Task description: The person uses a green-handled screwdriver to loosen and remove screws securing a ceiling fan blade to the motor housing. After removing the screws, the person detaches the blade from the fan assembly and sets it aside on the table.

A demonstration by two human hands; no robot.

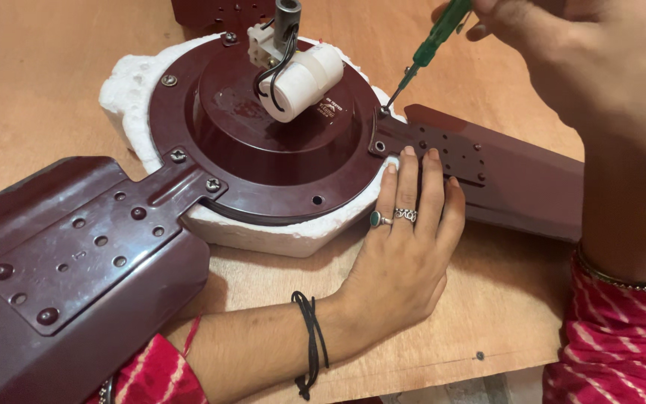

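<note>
2 hands — left point(405, 254) flat on glossy maroon blade point(502, 179), right point(562, 45) fingers clenched around green screwdriver point(431, 45).

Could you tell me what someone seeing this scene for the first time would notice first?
The dark maroon ceiling fan motor sits in the middle on a white foam block, with a white cylinder on top. At upper right, the right hand holds a green screwdriver, its tip at a screw where the right blade meets the motor. The left hand presses on that blade's bracket; another blade fills the lower left.
</note>
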